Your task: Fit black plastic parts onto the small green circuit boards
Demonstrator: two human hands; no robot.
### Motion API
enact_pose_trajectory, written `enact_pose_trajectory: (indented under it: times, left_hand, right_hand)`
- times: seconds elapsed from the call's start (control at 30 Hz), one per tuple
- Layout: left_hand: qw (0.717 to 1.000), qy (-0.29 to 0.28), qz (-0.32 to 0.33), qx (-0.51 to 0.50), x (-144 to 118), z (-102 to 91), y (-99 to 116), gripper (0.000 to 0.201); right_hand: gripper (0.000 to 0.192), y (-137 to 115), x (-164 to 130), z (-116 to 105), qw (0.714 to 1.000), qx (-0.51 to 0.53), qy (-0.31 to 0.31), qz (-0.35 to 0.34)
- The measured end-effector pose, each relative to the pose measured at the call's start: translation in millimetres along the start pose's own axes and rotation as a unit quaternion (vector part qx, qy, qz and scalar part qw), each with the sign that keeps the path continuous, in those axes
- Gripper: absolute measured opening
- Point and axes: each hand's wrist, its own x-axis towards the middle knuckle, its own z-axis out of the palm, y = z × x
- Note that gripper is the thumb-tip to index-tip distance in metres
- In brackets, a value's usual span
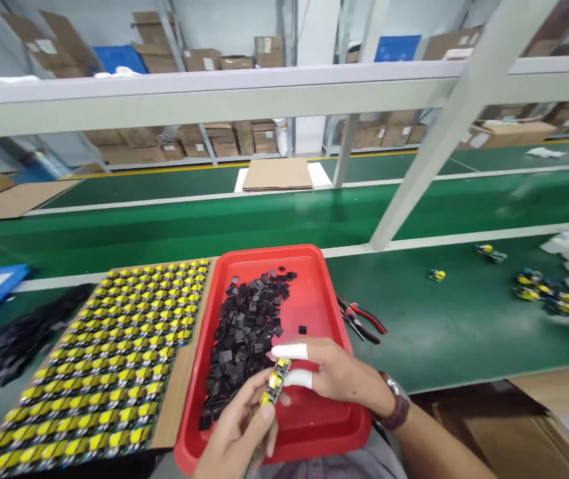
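Note:
Over the red tray (pixel 314 293), both hands meet at a short strip of small circuit boards (pixel 275 381) with yellow-topped parts. My left hand (pixel 244 419) is closed around the lower end of the strip, thumb on top. With white covers on thumb and finger, my right hand (pixel 327 369) pinches the strip's upper end; whether a small black piece is also between those fingers I cannot make out. Many small black pieces (pixel 249 319) lie heaped in the tray's left side, and a single black piece (pixel 303 330) lies apart from them.
Left of the tray, a cardboard sheet (pixel 177 399) bears rows of yellow-topped boards (pixel 129 332). Black strips (pixel 20 332) lie further left. Red-handled pliers (pixel 364 319) rest right of the tray. Several loose boards (pixel 548 293) lie at far right. A slanted white post (pixel 424 153) rises behind the bench.

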Motion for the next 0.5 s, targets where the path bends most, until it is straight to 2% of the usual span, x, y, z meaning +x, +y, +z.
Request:
enact_pose_trajectory:
  times: [0.1, 0.17, 0.23, 0.3, 0.4, 0.5]
  left_hand:
    - [0.994, 0.109, 0.008, -0.022, 10.0, 17.3, -11.1, 0.061]
    - [0.989, 0.146, 0.017, -0.026, 15.7, 26.1, -16.7, 0.063]
    - [0.991, 0.131, 0.020, 0.012, 18.8, 28.8, -19.3, 0.062]
    - [0.989, 0.111, 0.047, 0.085, 17.8, 26.9, -19.4, 0.056]
    - [0.972, 0.077, 0.135, 0.176, 10.9, 26.3, -19.4, 0.049]
    - [0.955, 0.069, 0.197, 0.209, 5.4, 35.2, -23.3, 0.033]
  right_hand:
    - [0.029, 9.8, -20.1, 22.3, 0.991, -0.060, 0.119, 0.024]
    - [0.023, 14.3, -34.2, 34.4, 0.980, -0.109, 0.159, 0.043]
    - [0.019, 17.7, -48.1, 35.6, 0.975, -0.155, 0.152, 0.047]
    - [0.019, 21.6, -58.9, 25.3, 0.972, -0.183, 0.142, 0.031]
    - [0.031, 27.9, -66.2, 4.9, 0.989, -0.130, 0.073, 0.007]
    - [0.046, 30.5, -67.4, 1.1, 0.995, -0.084, 0.038, -0.022]
